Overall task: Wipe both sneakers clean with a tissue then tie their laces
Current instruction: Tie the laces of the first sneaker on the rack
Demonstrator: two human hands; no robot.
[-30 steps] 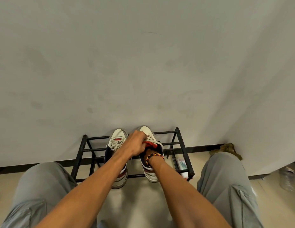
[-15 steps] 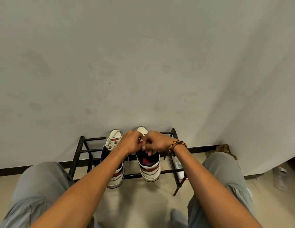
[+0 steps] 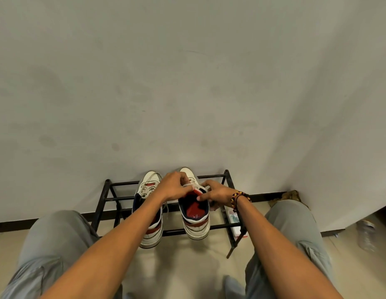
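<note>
1. My left hand [image 3: 173,186] pinches the laces [image 3: 189,185] of the right sneaker [image 3: 195,214], fingers curled.
2. My right hand [image 3: 217,193] grips that sneaker's collar, thumb at the opening.
3. The left sneaker [image 3: 150,212] sits just left of my left hand, both on the black shoe rack [image 3: 114,199].

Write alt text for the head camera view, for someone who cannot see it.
Seen from above, a person's left hand and right hand work the laces of the right-hand sneaker, which stands beside its pair on a low black shoe rack against a grey wall.
</note>
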